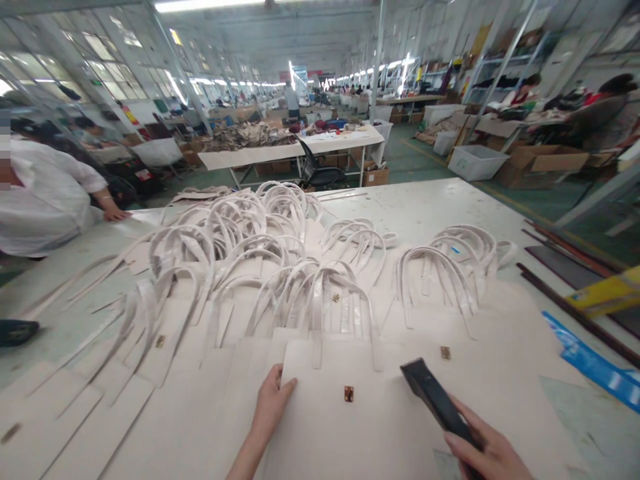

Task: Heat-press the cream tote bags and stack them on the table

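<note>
A beige bag panel (pixel 320 420) with a looped strap handle and a small brass-coloured lock plate (pixel 349 394) lies in front of me. My left hand (pixel 273 400) pinches its upper left edge, thumb on top and the other fingers behind. In my right hand (pixel 487 443) is a black tool (pixel 440 403) shaped like an electric clipper. Its wide head points up and left, just right of the panel's lock plate, and I cannot tell whether it touches the material. More beige panels (pixel 200 400) with handles (pixel 240 233) lie overlapped all around.
Dark strips (pixel 575 307), a yellow item (pixel 607 293) and blue plastic film (pixel 595 363) lie along the table's right side. A person in a white top (pixel 45 193) rests a hand on the table at left. Beyond stand a chair (pixel 317 167) and another table (pixel 345 141).
</note>
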Motion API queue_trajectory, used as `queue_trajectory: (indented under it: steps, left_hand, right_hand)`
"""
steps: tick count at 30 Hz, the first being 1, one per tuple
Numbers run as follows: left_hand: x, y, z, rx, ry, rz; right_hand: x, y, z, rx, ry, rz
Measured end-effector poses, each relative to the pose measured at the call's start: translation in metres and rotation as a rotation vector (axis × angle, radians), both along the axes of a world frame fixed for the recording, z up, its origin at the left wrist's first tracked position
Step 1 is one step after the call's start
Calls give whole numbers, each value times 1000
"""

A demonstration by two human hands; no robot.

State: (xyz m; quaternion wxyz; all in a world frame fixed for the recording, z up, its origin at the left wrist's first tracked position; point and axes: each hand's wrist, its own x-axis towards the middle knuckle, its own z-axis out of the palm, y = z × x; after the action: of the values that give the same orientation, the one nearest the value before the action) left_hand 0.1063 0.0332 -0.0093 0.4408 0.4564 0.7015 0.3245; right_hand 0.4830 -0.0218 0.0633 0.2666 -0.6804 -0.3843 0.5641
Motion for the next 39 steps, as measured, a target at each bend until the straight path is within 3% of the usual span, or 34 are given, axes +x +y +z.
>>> queue_trajectory:
  steps: [5, 9, 13, 19, 24, 28, 31, 36, 39]
  left_hand:
    - [6, 1, -2, 66, 129, -53]
    - [8, 0, 0, 38, 139, -137]
    - [6, -1, 1, 4, 144, -119]
    - [8, -5, -2, 26, 174, -22]
    - [9, -1, -5, 45, 190, -127]
    - [10, 1, -3, -9, 200, -148]
    - [7, 0, -3, 25, 131, -94]
    - [-1, -4, -2, 6, -78, 52]
    - [-1, -16, -1, 94, 123, 146]
  right_hand:
    - [-33, 32, -20, -65, 129, 82]
    - [-52, 63, -20, -62, 157, 137]
    - [-55, 83, -14, 25, 42, -14]
    - [-9, 55, -31, -89, 37, -115]
    - [5, 47, -47, -117, 61, -94]
    - [-4, 75, -43, -106, 93, -96]
    - [-16, 87, -33, -22, 46, -101]
    - [-46, 70, -16, -1, 83, 55]
    - [-75, 62, -12, 99, 176, 218]
